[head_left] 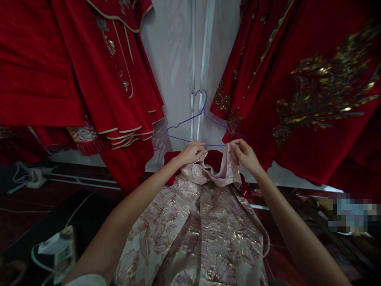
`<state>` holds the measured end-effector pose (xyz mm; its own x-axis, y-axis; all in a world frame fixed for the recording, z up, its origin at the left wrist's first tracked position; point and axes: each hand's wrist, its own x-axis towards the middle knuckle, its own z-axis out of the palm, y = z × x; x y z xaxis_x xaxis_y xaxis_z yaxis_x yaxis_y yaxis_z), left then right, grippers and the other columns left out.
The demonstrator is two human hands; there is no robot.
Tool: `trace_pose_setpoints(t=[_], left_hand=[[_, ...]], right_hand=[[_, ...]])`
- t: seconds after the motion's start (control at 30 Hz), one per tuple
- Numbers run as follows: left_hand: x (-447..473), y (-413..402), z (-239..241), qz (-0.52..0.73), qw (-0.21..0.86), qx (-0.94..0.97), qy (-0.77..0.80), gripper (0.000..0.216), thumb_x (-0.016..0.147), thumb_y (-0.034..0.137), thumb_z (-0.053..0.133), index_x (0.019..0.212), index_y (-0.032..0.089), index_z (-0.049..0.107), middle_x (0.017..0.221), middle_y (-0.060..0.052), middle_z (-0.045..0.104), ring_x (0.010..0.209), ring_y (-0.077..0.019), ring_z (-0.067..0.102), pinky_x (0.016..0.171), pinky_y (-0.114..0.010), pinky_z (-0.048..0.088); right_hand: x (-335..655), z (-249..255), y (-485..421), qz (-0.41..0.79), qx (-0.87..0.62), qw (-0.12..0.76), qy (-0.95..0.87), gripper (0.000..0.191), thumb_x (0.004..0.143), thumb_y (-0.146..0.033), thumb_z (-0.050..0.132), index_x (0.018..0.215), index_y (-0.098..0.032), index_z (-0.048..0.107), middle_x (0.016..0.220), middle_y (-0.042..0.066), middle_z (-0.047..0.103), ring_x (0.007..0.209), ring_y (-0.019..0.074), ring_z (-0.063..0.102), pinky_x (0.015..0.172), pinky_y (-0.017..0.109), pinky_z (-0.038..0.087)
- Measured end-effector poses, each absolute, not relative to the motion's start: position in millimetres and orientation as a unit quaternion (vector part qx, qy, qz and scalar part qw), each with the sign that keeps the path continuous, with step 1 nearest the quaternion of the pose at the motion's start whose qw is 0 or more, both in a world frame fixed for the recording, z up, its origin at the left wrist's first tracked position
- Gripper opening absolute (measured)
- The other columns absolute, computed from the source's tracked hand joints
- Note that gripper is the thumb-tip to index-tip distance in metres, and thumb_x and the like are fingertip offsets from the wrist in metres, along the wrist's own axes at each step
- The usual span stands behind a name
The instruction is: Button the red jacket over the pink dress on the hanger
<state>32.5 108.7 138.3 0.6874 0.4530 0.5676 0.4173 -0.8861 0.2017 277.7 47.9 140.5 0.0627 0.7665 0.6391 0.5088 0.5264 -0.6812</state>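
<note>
A pale pink brocade dress (205, 222) with a shiny raised flower pattern hangs in front of me. My left hand (193, 153) has its fingers closed on the left side of its top edge. On the other side my right hand (243, 153) pinches the raised right end of that edge between thumb and fingers. Just above both hands is a thin purple wire hanger (204, 113), its hook up against the white metal bars. The hanger's lower bar runs right behind my fingertips; whether the dress is fastened to it I cannot tell.
Red garments with pale piping (119, 87) hang at the left, and a red garment with gold sequin embroidery (323, 91) at the right. Paired white bars (197, 51) run down the wall between them. A white power strip (64, 252) with cords lies at the lower left.
</note>
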Motion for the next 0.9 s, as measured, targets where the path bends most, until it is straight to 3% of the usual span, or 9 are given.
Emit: trace_pose_setpoints(t=[0.13, 0.33, 0.9], left_hand=[[29.9, 106.9, 131.4, 0.358, 0.064, 0.899, 0.243, 0.029, 0.089, 0.034, 0.044, 0.075, 0.017, 0.063, 0.117, -0.008, 0.062, 0.108, -0.0187, 0.055, 0.097, -0.039, 0.039], [24.1, 98.8, 135.0, 0.379, 0.087, 0.89, 0.236, 0.028, 0.09, 0.034, 0.044, 0.081, 0.018, 0.065, 0.113, -0.006, 0.065, 0.104, -0.0177, 0.057, 0.094, -0.037, 0.039], [23.7, 99.6, 136.6, 0.376, 0.087, 0.891, 0.238, 0.026, 0.089, 0.032, 0.045, 0.085, 0.018, 0.067, 0.11, -0.005, 0.067, 0.102, -0.0173, 0.059, 0.092, -0.036, 0.042]], right_hand=[[324.2, 125.2, 64.8, 0.016, -0.588, 0.63, -0.506, 0.022, 0.079, -0.04, 0.048, 0.084, -0.02, 0.056, 0.08, 0.005, 0.062, 0.074, 0.0192, 0.057, 0.069, 0.031, 0.044], [368.9, 106.8, 81.5, -0.06, -0.696, 0.603, -0.385, 0.017, 0.076, -0.035, 0.047, 0.081, -0.021, 0.055, 0.082, 0.01, 0.064, 0.075, 0.0256, 0.058, 0.068, 0.036, 0.041], [342.8, 141.4, 69.7, -0.135, -0.616, 0.626, -0.458, 0.021, 0.084, -0.034, 0.043, 0.089, -0.018, 0.055, 0.084, 0.008, 0.06, 0.076, 0.0212, 0.055, 0.074, 0.036, 0.042]])
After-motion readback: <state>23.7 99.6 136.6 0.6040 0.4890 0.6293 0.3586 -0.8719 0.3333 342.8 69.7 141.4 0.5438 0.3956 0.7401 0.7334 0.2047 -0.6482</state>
